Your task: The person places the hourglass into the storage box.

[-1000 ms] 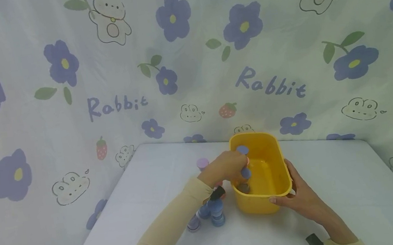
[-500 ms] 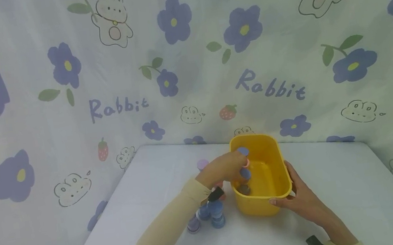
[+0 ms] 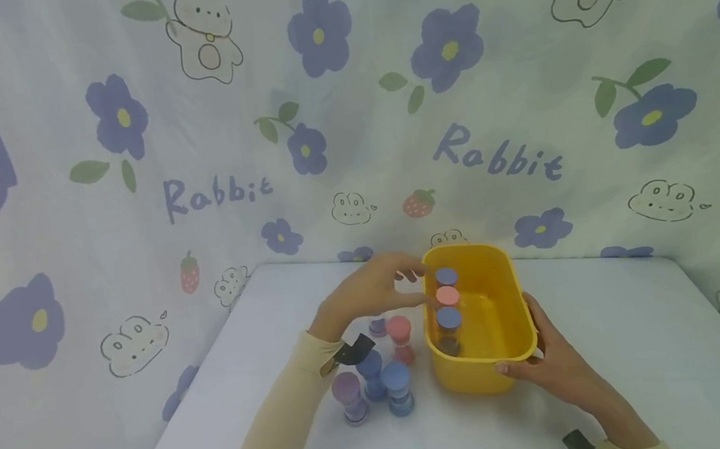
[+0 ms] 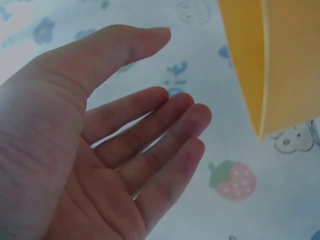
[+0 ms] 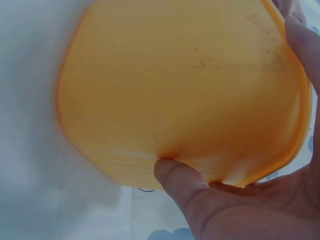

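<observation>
I see the left hand [image 3: 375, 288] near the bin [image 3: 472, 378], fingers apart; the right hand [image 3: 552, 366] is clamped on it. Loading seems underway; I'd next pinch an hourglass [image 3: 399, 328] outside.

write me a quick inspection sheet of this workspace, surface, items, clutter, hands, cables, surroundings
surface: white-covered table
job's things: yellow bin; at least three pieces with blue or pink tops along its left inner side; five hourglass-shaped pieces outside, one partly hidden
clutter: nothing seen
left hand: holds nothing, near the bin's left rim
right hand: grips the bin's right side
cables: nothing seen
surroundings: rabbit-and-flower backdrop
</observation>
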A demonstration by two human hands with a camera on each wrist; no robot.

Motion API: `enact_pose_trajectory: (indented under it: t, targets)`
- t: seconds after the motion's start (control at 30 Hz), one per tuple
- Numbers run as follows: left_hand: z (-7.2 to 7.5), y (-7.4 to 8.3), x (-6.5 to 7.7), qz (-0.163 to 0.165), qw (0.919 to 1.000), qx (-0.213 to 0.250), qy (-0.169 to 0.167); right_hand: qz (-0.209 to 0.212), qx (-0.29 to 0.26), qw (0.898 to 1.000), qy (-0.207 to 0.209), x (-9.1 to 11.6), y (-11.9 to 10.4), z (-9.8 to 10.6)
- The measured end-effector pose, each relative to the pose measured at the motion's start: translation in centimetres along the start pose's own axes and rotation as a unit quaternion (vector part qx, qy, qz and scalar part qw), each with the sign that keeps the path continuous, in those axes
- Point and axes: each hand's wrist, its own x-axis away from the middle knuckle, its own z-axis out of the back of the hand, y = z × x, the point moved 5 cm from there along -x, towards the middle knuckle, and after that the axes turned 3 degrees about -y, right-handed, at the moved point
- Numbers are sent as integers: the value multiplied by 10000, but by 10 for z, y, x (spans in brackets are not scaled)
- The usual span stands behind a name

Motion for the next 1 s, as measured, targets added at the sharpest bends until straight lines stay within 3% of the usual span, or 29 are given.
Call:
enact_pose_trajectory:
  t: [0.23,0.5,0.77,1.0]
  targets:
    - [25,-19,24,-79,9960,320,829,80,16,10000,16,-1,2,2]
    - [39,-50,53,-67,9789,935,1816,59,-48,10000,1,-1,2,1]
    - [28,-86,70,170,9646,1308,2285,128,-77,9999,-16,0,2,1]
    - [12,-110,74,409,9552,1674,2408,171,-85,9998,-11,0,3,0]
